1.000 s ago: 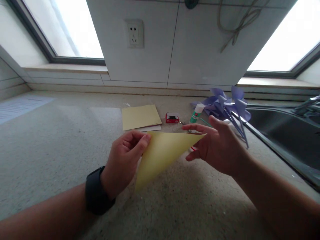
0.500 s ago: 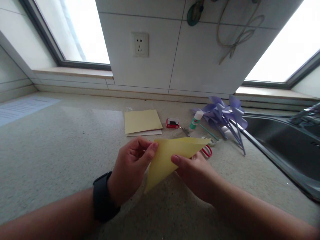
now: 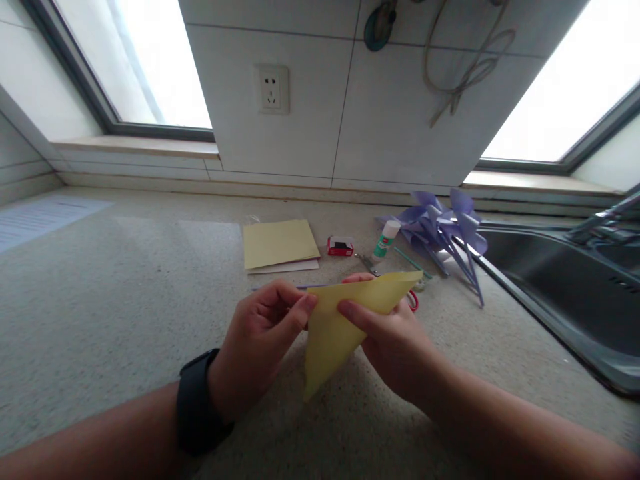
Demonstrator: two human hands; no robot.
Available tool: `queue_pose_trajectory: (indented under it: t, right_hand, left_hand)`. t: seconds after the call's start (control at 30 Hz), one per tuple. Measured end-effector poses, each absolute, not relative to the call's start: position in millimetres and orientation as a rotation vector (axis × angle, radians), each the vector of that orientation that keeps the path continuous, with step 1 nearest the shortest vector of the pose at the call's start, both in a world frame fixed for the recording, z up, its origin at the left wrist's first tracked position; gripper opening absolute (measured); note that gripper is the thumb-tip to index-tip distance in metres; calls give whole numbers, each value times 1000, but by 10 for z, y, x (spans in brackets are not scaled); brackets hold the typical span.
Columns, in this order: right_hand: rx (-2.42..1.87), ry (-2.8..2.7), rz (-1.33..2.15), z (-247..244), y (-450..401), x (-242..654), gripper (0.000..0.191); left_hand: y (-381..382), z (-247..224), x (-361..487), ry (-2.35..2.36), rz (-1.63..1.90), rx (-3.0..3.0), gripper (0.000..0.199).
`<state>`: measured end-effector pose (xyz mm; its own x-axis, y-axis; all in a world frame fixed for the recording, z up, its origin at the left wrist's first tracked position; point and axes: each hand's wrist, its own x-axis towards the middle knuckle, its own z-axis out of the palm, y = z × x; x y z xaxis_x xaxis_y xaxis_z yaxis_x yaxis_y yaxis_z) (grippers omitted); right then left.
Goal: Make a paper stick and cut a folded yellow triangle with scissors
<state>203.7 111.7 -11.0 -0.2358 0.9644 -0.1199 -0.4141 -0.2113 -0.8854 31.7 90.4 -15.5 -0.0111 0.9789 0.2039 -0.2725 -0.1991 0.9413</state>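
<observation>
Right hand (image 3: 393, 337) now clasps paper (image 3: 328, 335) around slanted edge.

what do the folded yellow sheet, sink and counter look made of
Sheet: likely paper, matte, being thin and creased over. Sink: probably stainless steel, shiny grey with bright reflections. Counter: speckled, softly glossy, perhaps stone or composite.

Fingers (image 3: 353, 312) gripping yellow paper (image 3: 329, 340), purple pinwheels (image 3: 429, 224) beside sink (image 3: 540, 280)

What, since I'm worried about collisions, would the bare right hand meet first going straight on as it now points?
Beyond the triangular yellow paper it holds, the right hand would probably meet the bare left hand first, though depth is unclear.
</observation>
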Motion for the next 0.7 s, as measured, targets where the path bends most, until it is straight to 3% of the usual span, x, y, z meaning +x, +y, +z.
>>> queue_pose_trajectory:
  t: [0.33, 0.7]
  right_hand:
    - [-857, -970, 1650, -92, 1102, 2060, 44]
    - [-766, -1036, 1703, -91, 1072, 2117, 32]
  left_hand:
    - [903, -187, 283, 860, 1262, 1132, 20]
    - [880, -133, 267, 1022, 1271, 1236, 21]
